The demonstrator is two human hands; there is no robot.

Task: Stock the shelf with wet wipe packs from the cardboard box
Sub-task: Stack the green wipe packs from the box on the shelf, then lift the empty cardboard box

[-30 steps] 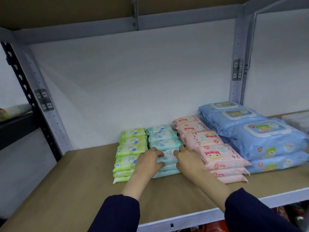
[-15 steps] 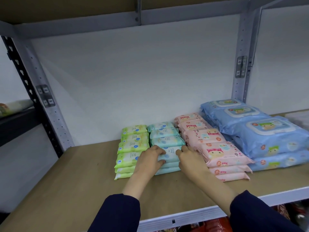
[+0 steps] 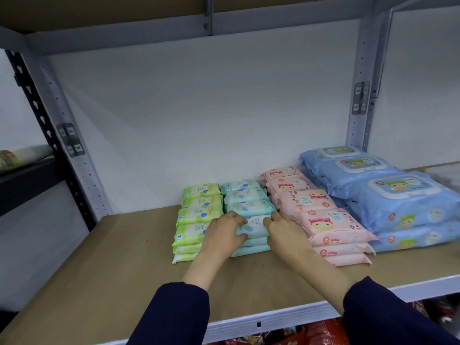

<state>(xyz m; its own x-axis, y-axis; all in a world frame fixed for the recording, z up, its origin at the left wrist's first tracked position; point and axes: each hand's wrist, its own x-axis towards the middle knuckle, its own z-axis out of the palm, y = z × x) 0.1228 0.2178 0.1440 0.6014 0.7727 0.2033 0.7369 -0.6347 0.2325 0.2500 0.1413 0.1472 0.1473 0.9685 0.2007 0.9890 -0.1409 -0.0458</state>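
Teal front pack (image 3: 254, 226) clamped between left hand (image 3: 224, 235) and right hand (image 3: 286, 232); I'd square it flush on its stack, pressing evenly.

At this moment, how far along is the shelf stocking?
Done: green packs, pink packs and large blue packs sit in rows on the shelf. In hand: left hand and right hand press the front teal pack. Left: unclear; no box in view.

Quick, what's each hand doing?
Left hand: gripping the front teal wipe pack.
Right hand: gripping the same pack's other side.
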